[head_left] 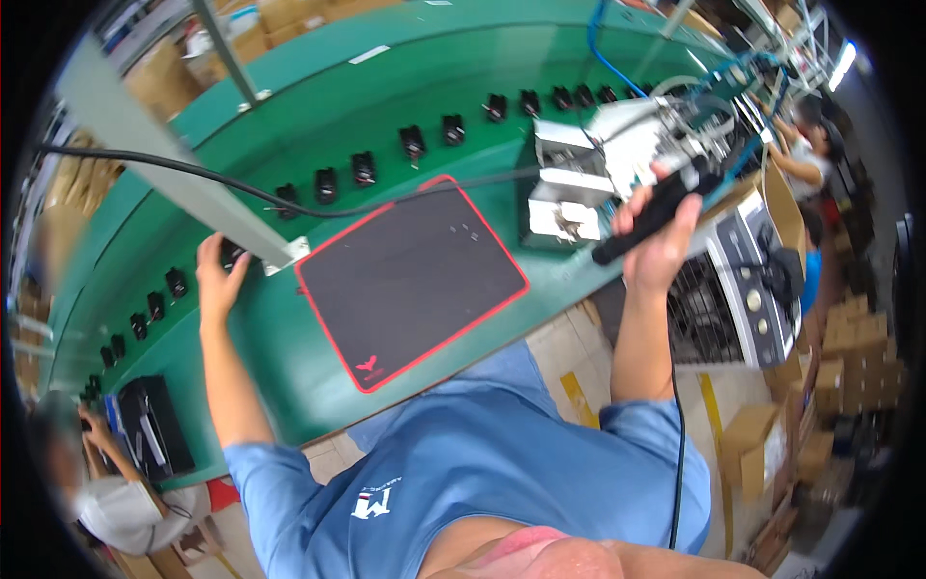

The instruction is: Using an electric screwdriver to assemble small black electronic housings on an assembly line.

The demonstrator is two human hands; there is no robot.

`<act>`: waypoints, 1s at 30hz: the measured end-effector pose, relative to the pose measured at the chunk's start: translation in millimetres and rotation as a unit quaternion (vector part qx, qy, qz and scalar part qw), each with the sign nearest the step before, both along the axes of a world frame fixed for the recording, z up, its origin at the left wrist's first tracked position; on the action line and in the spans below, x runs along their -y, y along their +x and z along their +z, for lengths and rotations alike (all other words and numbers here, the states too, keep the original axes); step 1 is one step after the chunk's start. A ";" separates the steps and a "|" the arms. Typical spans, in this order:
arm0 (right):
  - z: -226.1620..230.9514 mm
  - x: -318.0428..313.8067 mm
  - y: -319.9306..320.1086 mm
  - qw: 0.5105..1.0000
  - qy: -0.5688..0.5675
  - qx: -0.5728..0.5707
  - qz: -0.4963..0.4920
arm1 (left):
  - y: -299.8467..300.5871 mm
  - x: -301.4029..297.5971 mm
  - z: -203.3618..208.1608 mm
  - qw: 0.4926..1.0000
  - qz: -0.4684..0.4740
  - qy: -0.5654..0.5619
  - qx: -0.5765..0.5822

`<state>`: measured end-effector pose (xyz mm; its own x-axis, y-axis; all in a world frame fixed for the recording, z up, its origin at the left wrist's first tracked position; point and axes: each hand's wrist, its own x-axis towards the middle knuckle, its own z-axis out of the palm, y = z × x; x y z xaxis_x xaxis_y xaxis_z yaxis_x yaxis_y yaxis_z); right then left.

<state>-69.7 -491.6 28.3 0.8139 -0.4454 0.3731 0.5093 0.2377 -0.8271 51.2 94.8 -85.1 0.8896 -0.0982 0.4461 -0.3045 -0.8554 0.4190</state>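
My right hand (656,246) is raised over the right end of the bench, its fingers wrapped round a black electric screwdriver (666,207) with a cord. The screwdriver slants, its narrow end pointing down and left. At the left, beside the white post (178,159), my left hand (218,275) reaches to the green belt. Its thumb and fingers are on either side of a small black device (232,253), partly hidden by the hand. Between my arms lies a black mat (415,280) with a red border; a few tiny bits rest near its upper right.
More small black devices (363,168) stand in a curved row along the green belt (318,116). A metal fixture (569,183) stands right of the mat. A black cable (222,179) crosses the post. Co-workers sit at the far left and far right; cardboard boxes (854,352) are stacked at right.
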 end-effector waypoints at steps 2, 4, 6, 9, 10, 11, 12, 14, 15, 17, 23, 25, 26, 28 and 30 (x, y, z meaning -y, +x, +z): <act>5.8 7.1 14.2 0.999 0.002 0.043 -0.024 | -43.8 14.1 8.2 0.999 0.012 -0.030 0.020; 4.0 15.5 34.3 0.995 -0.032 0.078 -0.047 | -79.8 24.8 6.9 0.996 0.014 -0.084 -0.018; -1.0 18.5 45.3 0.991 -0.067 0.098 -0.063 | -119.1 52.2 5.1 0.986 -0.002 -0.153 -0.060; -14.3 18.5 51.2 0.983 -0.125 0.119 -0.058 | -159.7 111.4 4.5 0.979 -0.055 -0.171 -0.100; -19.2 17.1 52.1 0.984 -0.123 0.122 -0.052 | -166.6 133.7 4.7 0.976 -0.078 -0.166 -0.119; -24.1 16.4 52.1 0.984 -0.125 0.120 -0.049 | -170.2 156.6 6.1 0.968 -0.101 -0.185 -0.138; -28.7 16.1 51.8 0.983 -0.131 0.116 -0.046 | -172.0 177.7 7.5 0.962 -0.130 -0.187 -0.147; -33.3 11.2 52.1 0.986 -0.124 0.111 -0.028 | -168.9 214.9 4.6 0.950 -0.190 -0.186 -0.163; -35.1 10.8 52.0 0.986 -0.124 0.111 -0.026 | -164.7 231.0 -0.2 0.943 -0.218 -0.187 -0.167; -38.5 11.8 53.1 0.987 -0.112 0.114 -0.014 | -158.7 256.5 0.7 0.942 -0.233 -0.151 -0.186; -33.8 26.7 64.5 0.987 -0.101 0.063 0.107 | -151.4 281.7 -6.1 0.938 -0.279 -0.086 -0.186; -35.1 28.2 64.7 0.988 -0.104 0.057 0.103 | -151.4 281.7 -7.9 0.940 -0.282 -0.084 -0.173; -38.7 29.0 63.6 0.987 -0.094 0.067 0.109 | -151.7 281.8 -8.9 0.941 -0.286 -0.083 -0.161; -42.7 27.4 59.5 0.986 -0.085 0.100 0.103 | -151.5 284.6 -12.0 0.946 -0.279 -0.080 -0.146; -43.7 22.0 52.0 0.983 -0.098 0.127 0.092 | -151.3 286.1 -16.5 0.949 -0.273 -0.078 -0.134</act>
